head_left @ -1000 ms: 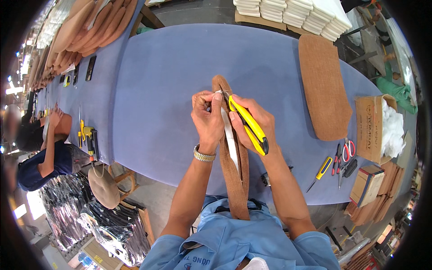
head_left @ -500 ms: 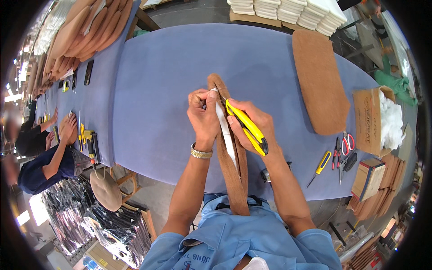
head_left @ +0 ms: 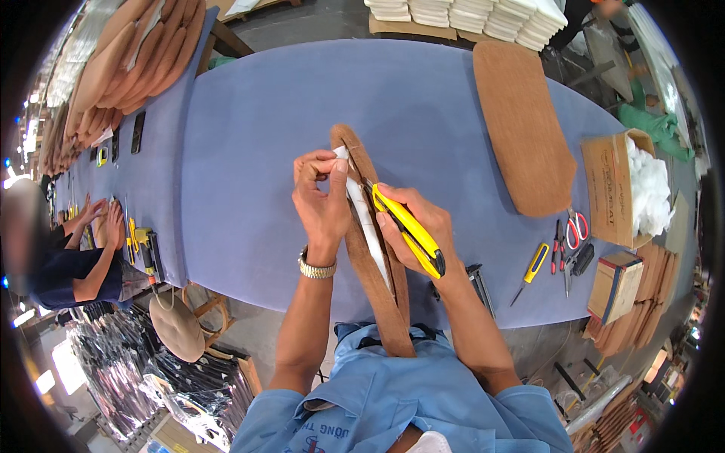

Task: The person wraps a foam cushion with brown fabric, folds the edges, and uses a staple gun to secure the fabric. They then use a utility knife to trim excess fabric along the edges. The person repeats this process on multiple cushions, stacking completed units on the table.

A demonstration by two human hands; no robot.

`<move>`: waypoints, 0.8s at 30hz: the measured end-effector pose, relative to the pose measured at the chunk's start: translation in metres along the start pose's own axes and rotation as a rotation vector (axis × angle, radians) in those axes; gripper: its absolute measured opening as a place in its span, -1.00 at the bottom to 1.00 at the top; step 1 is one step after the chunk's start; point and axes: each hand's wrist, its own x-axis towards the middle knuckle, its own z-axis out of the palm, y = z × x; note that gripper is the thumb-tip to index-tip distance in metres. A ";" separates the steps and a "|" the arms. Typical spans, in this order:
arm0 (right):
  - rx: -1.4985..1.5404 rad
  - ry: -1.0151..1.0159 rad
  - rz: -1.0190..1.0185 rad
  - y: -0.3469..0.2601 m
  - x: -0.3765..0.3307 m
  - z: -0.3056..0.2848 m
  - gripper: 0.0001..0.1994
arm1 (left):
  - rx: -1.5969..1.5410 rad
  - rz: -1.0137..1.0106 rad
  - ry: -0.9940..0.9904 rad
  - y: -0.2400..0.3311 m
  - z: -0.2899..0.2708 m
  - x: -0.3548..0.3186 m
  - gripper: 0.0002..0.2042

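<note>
A narrow brown upholstered cushion (head_left: pixel 365 275) stands edge-up before me, its near end against my shirt. Its long seam gapes and white lining (head_left: pixel 365 223) shows inside. Near the far end, my left hand (head_left: pixel 321 204) pinches a small white flap (head_left: pixel 341 152) at the opening between thumb and fingers. My right hand (head_left: pixel 436 220) grips a yellow utility knife (head_left: pixel 408 225), its tip at the right edge of the opening, a little nearer to me than the left fingertips.
On the blue table (head_left: pixel 257 151) lie a flat brown cushion panel (head_left: pixel 525 128), a yellow screwdriver (head_left: pixel 535 266), red-handled scissors (head_left: pixel 577 230) and pliers (head_left: pixel 558 245). A carton (head_left: pixel 610 189) of white stuffing is at the right. A co-worker (head_left: pixel 68 260) works at the left table.
The white flap stands out more at my left fingertips. My right hand has drawn the knife slightly toward me along the opening. The whole view has shifted a little.
</note>
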 end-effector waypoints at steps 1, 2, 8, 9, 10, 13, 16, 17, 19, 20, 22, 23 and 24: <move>0.000 0.016 -0.032 0.001 0.000 0.001 -0.70 | 0.097 0.111 -0.017 0.005 -0.003 0.000 -0.91; 0.001 0.011 -0.034 0.001 -0.002 0.000 -0.70 | 0.193 0.223 -0.034 0.007 -0.006 -0.001 -0.92; 0.010 -0.039 0.039 -0.003 -0.023 -0.009 -0.69 | -0.114 0.114 -0.201 0.013 -0.012 0.008 -0.95; 0.013 -0.033 0.035 -0.004 -0.027 -0.009 -0.68 | -0.118 0.090 -0.210 0.014 -0.012 0.009 -0.95; 0.014 -0.028 0.032 -0.004 -0.031 -0.010 -0.68 | -0.123 0.064 -0.221 0.016 -0.013 0.009 -0.95; 0.035 -0.031 0.047 -0.008 -0.045 -0.013 -0.68 | -0.114 0.069 -0.257 0.020 -0.013 0.014 -0.94; 0.061 0.007 0.027 -0.008 -0.059 -0.012 -0.69 | -0.134 0.043 -0.282 0.023 -0.016 0.012 -0.94; 0.064 0.014 0.024 -0.009 -0.062 -0.013 -0.69 | -0.146 0.024 -0.287 0.023 -0.017 0.011 -0.94; 0.066 0.008 0.037 -0.012 -0.068 -0.017 -0.68 | -0.229 -0.054 -0.264 0.023 -0.019 0.006 -0.94; 0.064 -0.002 0.046 -0.013 -0.073 -0.019 -0.68 | -0.269 -0.091 -0.252 0.022 -0.021 0.003 -0.94; 0.062 -0.025 0.060 -0.015 -0.085 -0.021 -0.68 | -0.452 -0.241 -0.204 0.015 -0.023 -0.005 -0.93; 0.036 -0.044 0.054 -0.018 -0.088 -0.023 -0.62 | -0.542 -0.314 -0.177 0.012 -0.023 -0.007 -0.91; 0.040 -0.032 0.022 -0.016 -0.086 -0.024 -0.63 | -0.593 -0.355 -0.145 0.008 -0.022 -0.007 -0.91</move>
